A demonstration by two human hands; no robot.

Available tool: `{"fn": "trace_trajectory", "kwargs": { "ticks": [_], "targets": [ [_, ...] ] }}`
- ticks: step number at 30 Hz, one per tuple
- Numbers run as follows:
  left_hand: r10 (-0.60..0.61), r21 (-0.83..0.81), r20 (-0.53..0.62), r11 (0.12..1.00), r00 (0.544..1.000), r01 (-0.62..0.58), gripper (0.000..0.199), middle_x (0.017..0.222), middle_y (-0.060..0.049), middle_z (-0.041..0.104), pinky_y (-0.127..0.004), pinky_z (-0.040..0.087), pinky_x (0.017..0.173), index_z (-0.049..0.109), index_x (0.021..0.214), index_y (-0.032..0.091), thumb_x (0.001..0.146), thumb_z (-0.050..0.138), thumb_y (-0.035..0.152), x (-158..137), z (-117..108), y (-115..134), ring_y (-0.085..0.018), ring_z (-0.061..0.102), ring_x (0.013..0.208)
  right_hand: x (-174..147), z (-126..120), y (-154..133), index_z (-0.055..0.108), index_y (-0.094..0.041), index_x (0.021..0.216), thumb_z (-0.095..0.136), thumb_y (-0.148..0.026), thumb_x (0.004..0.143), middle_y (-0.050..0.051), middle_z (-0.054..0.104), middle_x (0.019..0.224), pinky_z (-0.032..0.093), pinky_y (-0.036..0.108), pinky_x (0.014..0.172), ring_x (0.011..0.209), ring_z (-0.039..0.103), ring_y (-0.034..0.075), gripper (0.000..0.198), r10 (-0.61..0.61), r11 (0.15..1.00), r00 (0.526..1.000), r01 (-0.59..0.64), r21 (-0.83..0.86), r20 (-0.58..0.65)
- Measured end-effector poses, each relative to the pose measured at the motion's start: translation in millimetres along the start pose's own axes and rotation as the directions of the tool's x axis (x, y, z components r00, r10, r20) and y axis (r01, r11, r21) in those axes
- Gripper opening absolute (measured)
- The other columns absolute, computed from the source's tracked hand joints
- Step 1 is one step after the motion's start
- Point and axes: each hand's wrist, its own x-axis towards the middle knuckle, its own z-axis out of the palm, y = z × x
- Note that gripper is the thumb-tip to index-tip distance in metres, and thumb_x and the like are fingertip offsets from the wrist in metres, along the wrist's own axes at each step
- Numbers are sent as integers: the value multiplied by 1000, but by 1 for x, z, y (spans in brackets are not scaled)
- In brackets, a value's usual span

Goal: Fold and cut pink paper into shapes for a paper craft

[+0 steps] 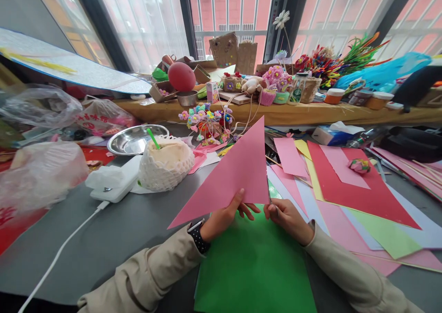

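Note:
A folded-looking pink sheet of paper [235, 175], triangular in outline, is held up in front of me. My left hand [228, 214] grips its lower edge, thumb on the near face and fingers behind. At the sheet's right edge my right hand [286, 216] is closed around scissors [270, 198]; a thin dark blade lies along that edge, and most of the handles are hidden by the fingers. Below both hands lies a green sheet [255, 262] on the grey table.
Coloured paper sheets, a red one [359, 188] among them, overlap at the right. To the left are a coconut in white foam netting [165, 165], a metal bowl [119, 142], a white power bank [117, 186] with its cable, and plastic bags [41, 170]. Crafts crowd the windowsill [293, 115].

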Motion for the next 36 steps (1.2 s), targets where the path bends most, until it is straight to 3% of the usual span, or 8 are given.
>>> {"fn": "trace_trajectory", "kwargs": {
  "ticks": [36],
  "targets": [
    [-9,-13,30,1000,999,9,54,64,-5,63,-24,42,61,65,74,12,85,21,43,0,0,0,-13,56,59,-1,-1,2,41,-17,52,23,-64,73,-3,33,47,23,22,40,43,31,8,54,23,999,1000,-22,35,-8]
  ]
}}
